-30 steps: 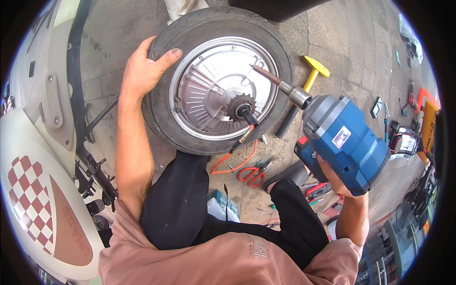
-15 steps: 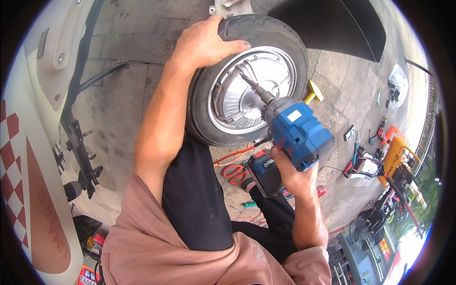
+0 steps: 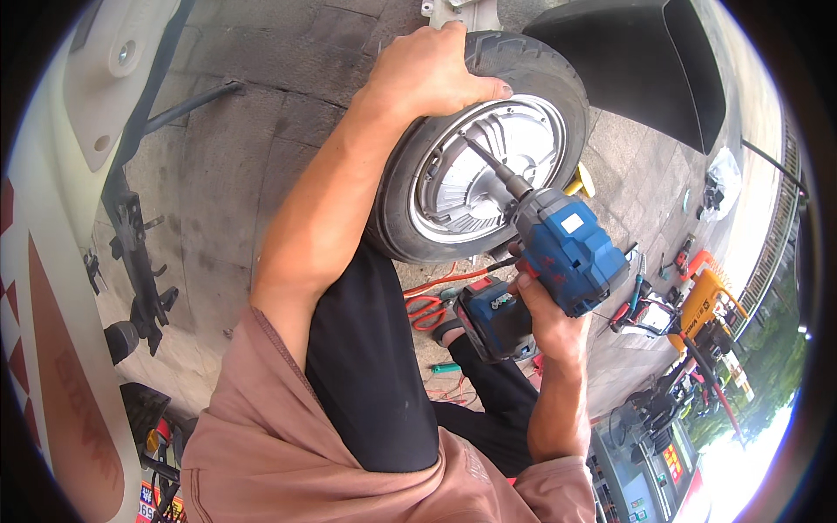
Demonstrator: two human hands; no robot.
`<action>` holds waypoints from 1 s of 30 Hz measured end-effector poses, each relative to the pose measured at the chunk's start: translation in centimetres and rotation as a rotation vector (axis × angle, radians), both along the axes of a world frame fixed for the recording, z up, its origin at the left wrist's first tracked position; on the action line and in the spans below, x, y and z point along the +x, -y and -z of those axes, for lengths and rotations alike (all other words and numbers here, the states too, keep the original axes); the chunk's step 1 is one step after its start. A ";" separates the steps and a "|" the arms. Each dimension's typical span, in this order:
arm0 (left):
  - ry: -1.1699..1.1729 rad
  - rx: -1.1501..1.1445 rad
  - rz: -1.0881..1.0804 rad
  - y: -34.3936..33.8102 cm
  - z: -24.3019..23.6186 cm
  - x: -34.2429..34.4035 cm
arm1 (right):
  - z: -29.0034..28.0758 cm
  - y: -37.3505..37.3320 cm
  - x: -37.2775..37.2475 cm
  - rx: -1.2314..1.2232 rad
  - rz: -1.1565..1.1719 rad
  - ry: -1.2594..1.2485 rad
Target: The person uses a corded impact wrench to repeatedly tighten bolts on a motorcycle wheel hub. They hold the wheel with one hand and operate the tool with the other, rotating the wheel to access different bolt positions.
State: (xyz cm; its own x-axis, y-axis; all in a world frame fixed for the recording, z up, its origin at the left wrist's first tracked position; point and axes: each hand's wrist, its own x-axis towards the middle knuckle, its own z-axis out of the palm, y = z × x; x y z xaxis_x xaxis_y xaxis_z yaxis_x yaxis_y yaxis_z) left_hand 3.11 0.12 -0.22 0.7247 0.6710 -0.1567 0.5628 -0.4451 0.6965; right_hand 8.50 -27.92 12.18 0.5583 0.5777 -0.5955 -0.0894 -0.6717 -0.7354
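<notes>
My left hand (image 3: 427, 70) grips the top left of a black-tyred wheel (image 3: 397, 200) with a silver hub motor (image 3: 484, 200), which leans by my left leg. My right hand (image 3: 549, 318) is wrapped round the handle of a blue cordless impact driver (image 3: 575, 248) with a battery at its base. Its long socket bit (image 3: 493, 161) points at the upper left of the hub's cover, its tip at or very near a bolt there. An orange cable (image 3: 427, 288) runs from the hub area, which the driver partly hides.
A white scooter body (image 3: 61, 366) and dark frame stand at the left. A black plastic panel (image 3: 636, 61) lies beyond the wheel. A yellow-headed hammer (image 3: 582, 180), orange-handled cutters (image 3: 425, 318), a plastic bag (image 3: 722, 179) and a yellow tool (image 3: 706, 296) with several smaller tools are on the paving (image 3: 218, 174).
My left hand and the wheel have moved right and up in view, the wheel now seen more tilted. My right hand has brought the driver left and angled it toward the hub's upper bolts.
</notes>
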 end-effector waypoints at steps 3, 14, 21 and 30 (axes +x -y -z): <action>-0.039 -0.122 0.023 -0.3 0.0 -0.3 | -0.6 0.6 -0.1 -0.021 0.036 -0.030; 0.042 -0.140 0.156 -1.0 0.2 -0.4 | -2.7 7.3 0.2 0.146 0.309 -0.048; 0.071 -0.230 0.226 0.8 -3.9 -1.2 | -6.2 10.9 -0.6 0.223 0.451 -0.086; 0.313 -0.192 0.231 1.3 -6.1 -2.7 | -4.6 12.7 -2.6 0.265 0.402 -0.233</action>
